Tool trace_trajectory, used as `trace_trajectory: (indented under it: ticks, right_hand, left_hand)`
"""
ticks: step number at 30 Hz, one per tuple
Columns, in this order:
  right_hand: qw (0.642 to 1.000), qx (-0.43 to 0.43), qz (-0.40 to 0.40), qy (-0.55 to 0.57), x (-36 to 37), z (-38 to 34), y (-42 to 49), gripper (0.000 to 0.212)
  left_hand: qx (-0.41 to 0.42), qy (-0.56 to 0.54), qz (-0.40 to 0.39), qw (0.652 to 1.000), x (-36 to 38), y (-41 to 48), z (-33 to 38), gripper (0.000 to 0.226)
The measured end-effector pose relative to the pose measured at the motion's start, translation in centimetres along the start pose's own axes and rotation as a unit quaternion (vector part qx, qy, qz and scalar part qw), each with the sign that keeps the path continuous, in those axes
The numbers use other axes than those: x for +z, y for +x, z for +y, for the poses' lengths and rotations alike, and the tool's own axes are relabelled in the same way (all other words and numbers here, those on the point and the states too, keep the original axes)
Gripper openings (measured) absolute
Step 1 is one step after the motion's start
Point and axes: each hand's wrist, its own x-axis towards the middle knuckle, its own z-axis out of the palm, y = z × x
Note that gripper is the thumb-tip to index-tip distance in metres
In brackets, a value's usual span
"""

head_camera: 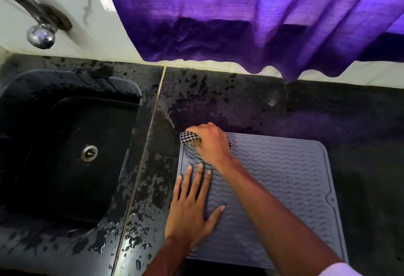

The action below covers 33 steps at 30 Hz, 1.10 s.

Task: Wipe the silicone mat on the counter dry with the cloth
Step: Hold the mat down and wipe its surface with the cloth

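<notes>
R hand point(211, 144) grips checked b/w cloth point(189, 137) at 10 o'clock corner of grey wavy silicone mat point(284, 177); L hand point(190, 208) flat on it, fingers straight.

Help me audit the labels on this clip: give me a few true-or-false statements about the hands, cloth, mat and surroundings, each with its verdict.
1. The right hand grips the checkered cloth at the far left corner of the silicone mat. True.
2. The left hand is lifting the mat off the counter. False: it lies flat on the mat, its fingers straight.
3. The sink lies to the left of the mat. True.
4. The counter between sink and mat is dry. False: water drops and wet patches show there.
</notes>
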Motion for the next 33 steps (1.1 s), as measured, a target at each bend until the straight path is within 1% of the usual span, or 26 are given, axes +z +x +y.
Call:
trace_trajectory:
  ticks: [1, 3, 5, 7, 9, 11, 15, 19, 24, 27, 29, 30, 32, 33]
  right_hand:
    - [0.999, -0.003, -0.017, 0.035, -0.8, 0.4, 0.0, 0.037]
    - [0.998, -0.008, 0.002, 0.067, -2.9, 1.4, -0.7, 0.033]
    - [0.999, -0.012, 0.040, 0.026, -5.2, 3.4, -2.0, 0.029]
    - [0.998, -0.002, 0.051, -0.028, -6.9, 6.6, -3.6, 0.028]
    - [0.997, 0.031, 0.047, -0.061, -7.2, 9.4, -5.1, 0.038]
    - [0.995, 0.056, 0.050, -0.072, -6.2, 10.4, -5.9, 0.049]
    - [0.993, 0.071, 0.070, -0.067, -4.0, 8.9, -5.5, 0.050]
    - [0.995, 0.061, 0.052, -0.058, -2.3, 5.7, -3.8, 0.048]
    - [0.997, 0.033, 0.041, -0.064, 0.2, 1.7, -1.4, 0.046]
    - [0.998, 0.002, 0.033, -0.056, 1.2, -0.4, -0.2, 0.041]
    - [0.999, -0.015, 0.010, -0.049, 1.2, -1.3, 0.4, 0.038]
    - [0.999, -0.021, -0.012, -0.035, 0.9, -1.2, 0.7, 0.038]
    - [0.998, -0.016, -0.048, 0.034, -0.2, -0.7, 1.0, 0.034]
    - [0.996, -0.006, -0.039, 0.078, -0.8, -0.4, 0.9, 0.031]
  left_hand:
    - [-0.002, 0.003, -0.001, 1.000, -0.1, 0.0, 0.1, 0.086]
    - [-0.002, 0.003, -0.001, 1.000, -0.2, -0.1, 0.0, 0.086]
    - [-0.002, 0.000, 0.003, 1.000, -0.1, -0.1, 0.0, 0.086]
    - [0.000, -0.002, 0.006, 1.000, -0.1, -0.1, 0.0, 0.085]
    - [-0.001, -0.002, 0.006, 1.000, 0.0, -0.1, 0.0, 0.085]
    - [-0.002, -0.001, 0.007, 1.000, 0.0, -0.1, 0.0, 0.086]
    - [-0.002, -0.001, 0.009, 1.000, 0.0, -0.1, 0.0, 0.086]
    - [-0.001, -0.005, 0.012, 1.000, 0.2, 0.0, -0.1, 0.086]
    - [0.000, 0.002, 0.017, 1.000, 0.4, -0.1, -0.1, 0.085]
    - [0.001, 0.001, 0.018, 1.000, 0.7, -0.1, -0.1, 0.084]
    - [0.003, -0.004, 0.020, 1.000, 0.8, -0.2, -0.1, 0.084]
    - [0.003, -0.007, 0.024, 1.000, 0.8, -0.1, -0.1, 0.085]
    - [-0.001, -0.012, 0.034, 0.999, 0.7, -0.2, -0.1, 0.086]
    - [-0.002, -0.014, 0.038, 0.999, 0.7, -0.3, -0.1, 0.086]
